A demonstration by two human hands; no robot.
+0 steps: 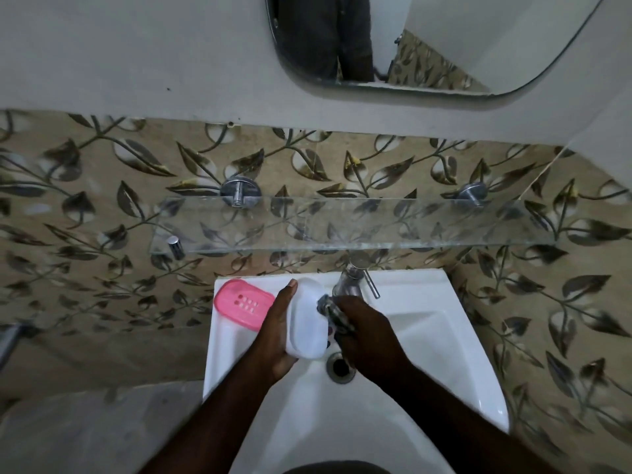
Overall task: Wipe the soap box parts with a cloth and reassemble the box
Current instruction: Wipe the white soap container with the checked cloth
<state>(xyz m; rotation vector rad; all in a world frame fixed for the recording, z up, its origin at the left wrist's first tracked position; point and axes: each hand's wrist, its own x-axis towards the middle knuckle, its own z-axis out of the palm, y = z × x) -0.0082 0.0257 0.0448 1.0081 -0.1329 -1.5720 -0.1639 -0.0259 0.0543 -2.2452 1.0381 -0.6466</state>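
Observation:
My left hand [273,333] grips a white translucent soap box part [306,319] over the white sink [444,336], thumb along its far edge. My right hand [367,336] holds a dark grey cloth [333,311] bunched against the right side of that white part. A pink soap box tray [242,302] with drain holes lies flat on the sink's back left corner, apart from both hands.
A chrome tap [352,278] stands at the sink's back, just behind the cloth. The drain [339,367] sits below my right hand. A glass shelf [342,224] juts from the leaf-patterned tiled wall above, and a mirror [427,39] hangs higher up.

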